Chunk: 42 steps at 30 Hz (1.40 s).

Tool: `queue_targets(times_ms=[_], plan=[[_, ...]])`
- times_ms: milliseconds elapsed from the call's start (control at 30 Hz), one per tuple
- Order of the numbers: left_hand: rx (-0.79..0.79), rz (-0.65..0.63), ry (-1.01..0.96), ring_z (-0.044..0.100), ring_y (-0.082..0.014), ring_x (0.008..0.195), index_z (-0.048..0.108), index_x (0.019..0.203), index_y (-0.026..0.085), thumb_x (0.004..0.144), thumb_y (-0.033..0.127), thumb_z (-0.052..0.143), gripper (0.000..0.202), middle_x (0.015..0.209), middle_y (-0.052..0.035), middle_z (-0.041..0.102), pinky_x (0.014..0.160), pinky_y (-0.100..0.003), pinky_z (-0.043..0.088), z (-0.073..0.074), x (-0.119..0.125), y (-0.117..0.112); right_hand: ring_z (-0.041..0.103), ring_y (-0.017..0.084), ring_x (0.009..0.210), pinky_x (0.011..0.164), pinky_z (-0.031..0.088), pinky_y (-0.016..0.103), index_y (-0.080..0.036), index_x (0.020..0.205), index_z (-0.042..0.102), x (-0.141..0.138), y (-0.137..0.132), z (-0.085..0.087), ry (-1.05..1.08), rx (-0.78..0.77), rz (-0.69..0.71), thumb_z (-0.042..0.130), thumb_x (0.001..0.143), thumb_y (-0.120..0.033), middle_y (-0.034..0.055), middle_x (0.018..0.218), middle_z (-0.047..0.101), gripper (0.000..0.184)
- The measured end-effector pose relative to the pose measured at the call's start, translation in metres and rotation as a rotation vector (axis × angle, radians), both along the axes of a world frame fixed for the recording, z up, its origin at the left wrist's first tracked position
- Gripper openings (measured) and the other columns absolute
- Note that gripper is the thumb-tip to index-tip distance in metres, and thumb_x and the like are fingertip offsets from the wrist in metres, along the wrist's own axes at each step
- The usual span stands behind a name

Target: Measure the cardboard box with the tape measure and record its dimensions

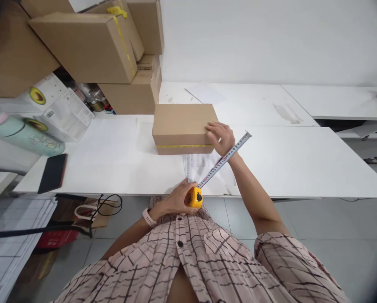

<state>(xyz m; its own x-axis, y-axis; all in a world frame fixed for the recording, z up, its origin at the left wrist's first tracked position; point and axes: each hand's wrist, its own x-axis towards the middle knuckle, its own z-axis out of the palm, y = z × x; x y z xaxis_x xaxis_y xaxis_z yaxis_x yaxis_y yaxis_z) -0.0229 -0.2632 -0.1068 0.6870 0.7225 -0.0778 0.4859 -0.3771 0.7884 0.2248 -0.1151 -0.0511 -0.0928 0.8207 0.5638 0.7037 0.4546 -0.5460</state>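
A closed cardboard box (180, 122) with a yellow tape band lies on the white table (302, 164). My right hand (220, 138) rests on the box's right end, fingers spread flat over its top edge. My left hand (177, 200) grips a yellow tape measure case (195, 197) at the table's near edge. Its metal blade (224, 160) is drawn out diagonally toward the upper right, passing under or beside my right wrist and ending past the box. A printed sheet of paper (201, 166) lies under the blade.
Stacked cardboard boxes (90, 46) crowd the far left corner, with white avocado-print cartons (59, 107) and a green cylinder (21, 132) beside them. A black phone (52, 172) lies at the table's left edge. A second white table (336, 101) stands behind, and cables and bags sit on the floor.
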Motion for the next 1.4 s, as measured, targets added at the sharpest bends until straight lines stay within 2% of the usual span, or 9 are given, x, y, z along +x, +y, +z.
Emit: queue_targets(times_ms=[200, 367, 600, 700, 767, 933, 1133, 1267, 1400], plan=[[0.022, -0.018, 0.016, 0.054, -0.0375, 0.133, 0.051, 0.138, 0.021, 0.069, 0.048, 0.084, 0.081, 0.137, -0.0144, 0.062, 0.12, -0.058, 0.034, 0.014, -0.008, -0.014, 0.068, 0.019, 0.074, 0.063, 0.051, 0.033, -0.02, 0.106, 0.075, 0.046, -0.056, 0.036, 0.782, -0.065, -0.006, 0.029, 0.097, -0.079, 0.0081, 0.081, 0.073, 0.075], [-0.027, -0.087, 0.057, 0.062, -0.034, 0.12, 0.055, 0.136, 0.021, 0.073, 0.048, 0.082, 0.073, 0.129, -0.0119, 0.066, 0.11, -0.052, 0.045, 0.022, -0.007, -0.019, 0.051, 0.01, 0.054, 0.05, 0.039, 0.026, -0.021, 0.084, 0.071, 0.054, -0.107, 0.048, 0.85, 0.0, -0.169, 0.07, 0.089, -0.059, -0.0012, 0.065, 0.06, 0.038], [-0.24, 0.027, -0.073, 0.057, -0.0332, 0.132, 0.013, 0.165, 0.03, 0.073, 0.04, 0.086, 0.117, 0.147, -0.0132, 0.055, 0.112, -0.051, 0.046, 0.023, 0.002, -0.024, 0.049, 0.011, 0.054, 0.051, 0.042, 0.026, -0.022, 0.089, 0.071, 0.003, -0.141, -0.017, 0.852, -0.215, -0.11, 0.071, 0.09, -0.05, -0.0028, 0.066, 0.059, 0.028], [-0.18, 0.127, -0.119, 0.061, -0.0331, 0.126, 0.01, 0.165, 0.031, 0.074, 0.036, 0.085, 0.118, 0.142, -0.0137, 0.056, 0.107, -0.054, 0.05, 0.023, 0.002, -0.024, 0.062, 0.016, 0.072, 0.065, 0.051, 0.03, -0.024, 0.103, 0.071, -0.02, -0.149, -0.044, 0.712, -0.36, 0.024, 0.061, 0.095, -0.053, 0.0028, 0.085, 0.069, 0.032], [-0.074, 0.183, -0.161, 0.064, -0.0315, 0.121, 0.013, 0.163, 0.031, 0.076, 0.036, 0.083, 0.112, 0.136, -0.013, 0.059, 0.103, -0.053, 0.054, 0.027, -0.003, -0.018, 0.065, 0.019, 0.084, 0.072, 0.052, 0.033, -0.023, 0.108, 0.07, -0.022, -0.144, -0.054, 0.621, -0.386, -0.044, 0.053, 0.097, -0.057, 0.0065, 0.1, 0.071, 0.039], [0.421, 0.358, -0.241, 0.065, -0.0293, 0.119, 0.025, 0.156, 0.029, 0.078, 0.037, 0.082, 0.097, 0.139, -0.0136, 0.059, 0.1, -0.049, 0.058, 0.069, -0.02, 0.036, 0.065, 0.024, 0.08, 0.075, 0.048, 0.035, -0.021, 0.115, 0.061, 0.003, -0.104, -0.065, 0.237, -0.562, -0.464, 0.047, 0.096, -0.064, 0.0055, 0.083, 0.072, 0.049], [0.762, 0.593, -0.022, 0.06, -0.0325, 0.126, 0.035, 0.148, 0.024, 0.084, 0.031, 0.078, 0.077, 0.144, -0.013, 0.054, 0.104, -0.049, 0.054, 0.128, -0.011, 0.142, 0.069, 0.032, 0.095, 0.078, 0.047, 0.039, -0.019, 0.136, 0.052, 0.006, -0.077, -0.069, -0.185, -0.66, -0.398, 0.059, 0.094, -0.043, 0.0174, 0.108, 0.075, 0.049], [0.725, 0.606, 0.094, 0.056, -0.033, 0.128, 0.041, 0.144, 0.017, 0.084, 0.026, 0.076, 0.07, 0.139, -0.0144, 0.058, 0.111, -0.053, 0.047, 0.122, -0.006, 0.195, 0.07, 0.03, 0.089, 0.08, 0.048, 0.039, -0.018, 0.124, 0.063, 0.013, -0.081, -0.072, -0.219, -0.662, -0.349, 0.047, 0.093, -0.019, 0.016, 0.102, 0.075, 0.035], [0.771, 0.583, 0.065, 0.05, -0.0315, 0.135, 0.05, 0.136, 0.019, 0.092, 0.02, 0.063, 0.046, 0.139, -0.013, 0.06, 0.117, -0.054, 0.04, 0.098, 0.001, 0.191, 0.067, 0.024, 0.078, 0.079, 0.05, 0.036, -0.018, 0.111, 0.071, 0.029, -0.093, -0.081, 0.142, -0.583, -0.311, 0.046, 0.089, -0.022, 0.0077, 0.082, 0.073, 0.033]])
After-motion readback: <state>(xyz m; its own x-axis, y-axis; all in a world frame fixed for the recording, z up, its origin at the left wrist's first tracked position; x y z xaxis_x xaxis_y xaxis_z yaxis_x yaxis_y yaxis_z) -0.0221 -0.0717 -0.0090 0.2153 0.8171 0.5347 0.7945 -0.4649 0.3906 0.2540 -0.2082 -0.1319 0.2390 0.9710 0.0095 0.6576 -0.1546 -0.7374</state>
